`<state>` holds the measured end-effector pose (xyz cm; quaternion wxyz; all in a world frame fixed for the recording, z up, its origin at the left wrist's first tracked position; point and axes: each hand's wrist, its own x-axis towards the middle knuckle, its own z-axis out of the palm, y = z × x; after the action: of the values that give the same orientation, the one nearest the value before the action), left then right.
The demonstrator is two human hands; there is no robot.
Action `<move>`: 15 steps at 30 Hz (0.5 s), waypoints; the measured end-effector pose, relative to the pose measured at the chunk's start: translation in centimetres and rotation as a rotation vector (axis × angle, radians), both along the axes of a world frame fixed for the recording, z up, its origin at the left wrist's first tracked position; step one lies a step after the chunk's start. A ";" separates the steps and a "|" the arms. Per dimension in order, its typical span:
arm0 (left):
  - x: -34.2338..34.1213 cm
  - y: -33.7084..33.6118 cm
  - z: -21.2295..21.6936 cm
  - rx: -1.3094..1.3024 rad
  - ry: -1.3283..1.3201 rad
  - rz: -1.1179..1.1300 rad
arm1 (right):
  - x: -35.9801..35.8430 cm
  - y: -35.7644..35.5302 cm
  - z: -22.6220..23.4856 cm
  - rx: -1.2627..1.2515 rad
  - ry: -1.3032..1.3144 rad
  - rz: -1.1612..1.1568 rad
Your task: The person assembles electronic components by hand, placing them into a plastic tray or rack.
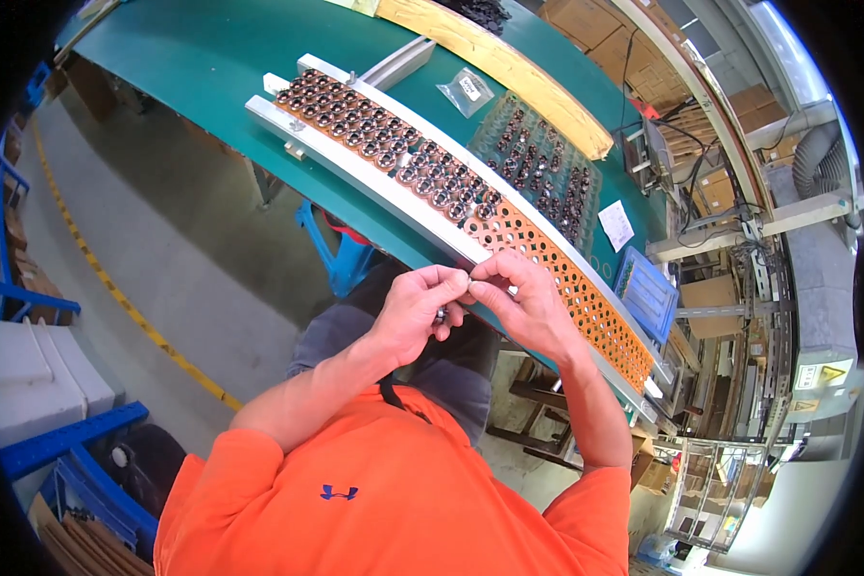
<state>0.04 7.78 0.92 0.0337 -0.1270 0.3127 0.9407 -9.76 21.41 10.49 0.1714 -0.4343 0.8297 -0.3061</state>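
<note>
My left hand [420,309] and my right hand [522,303] meet fingertip to fingertip just in front of the workbench edge, pinching a small dark metal part [442,313] between them; most of the part is hidden by fingers. Right behind the hands lies a long orange perforated tray [586,298] in a metal frame [355,173]. Its left half is filled with several small round dark parts [384,144]; its right half shows bare holes.
A green workbench [202,58] holds a clear tray of dark parts [542,168], a small plastic bag [468,91], a white slip [616,225] and a wooden board [490,58]. A blue stool [341,254] stands below. White boxes [29,379] and blue racks sit left.
</note>
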 end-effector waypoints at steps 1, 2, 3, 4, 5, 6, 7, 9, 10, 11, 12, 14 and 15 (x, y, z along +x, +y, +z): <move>-0.1 0.0 -0.2 -0.037 0.010 -0.019 | 0.0 0.0 0.0 0.004 -0.010 0.000; -0.1 0.0 -0.3 -0.074 0.019 -0.036 | -0.1 0.0 -0.3 0.005 -0.010 0.001; -0.1 -0.1 -0.3 -0.073 0.019 -0.035 | -0.2 0.2 -0.8 -0.056 -0.117 -0.023; -0.2 -0.2 -0.2 0.064 0.006 -0.060 | -0.3 0.2 -1.1 -0.117 -0.224 -0.047; -0.2 -0.3 -0.2 0.202 -0.007 -0.084 | -0.4 0.3 -1.3 -0.115 -0.223 -0.044; -0.2 -0.3 -0.3 0.204 -0.006 -0.080 | -0.6 0.3 -1.4 -0.127 -0.203 -0.029; -0.2 -0.2 -0.4 0.234 -0.019 -0.090 | -0.7 0.3 -1.6 -0.138 -0.183 -0.014; -0.2 -0.1 -0.4 0.268 -0.028 -0.100 | -0.7 0.5 -1.9 -0.160 -0.201 -0.019; -0.2 -0.1 -0.4 0.278 -0.026 -0.101 | -0.8 0.5 -2.1 -0.184 -0.220 -0.026; -0.2 -0.1 -0.4 0.288 -0.025 -0.100 | -0.8 0.4 -2.1 -0.182 -0.219 -0.022; -0.2 -0.1 -0.4 0.289 -0.023 -0.096 | -0.9 0.4 -2.2 -0.193 -0.230 -0.024; -0.3 0.0 -0.2 0.341 -0.034 -0.102 | -1.2 0.3 -2.0 -0.202 -0.240 -0.026; -0.4 0.0 -0.2 0.342 -0.033 -0.103 | -1.4 0.2 -1.7 -0.185 -0.183 -0.099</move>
<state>-0.33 7.74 0.73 0.1078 -0.1187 0.1537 0.9750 -11.19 21.60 8.75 0.1904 -0.3768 0.7992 -0.4277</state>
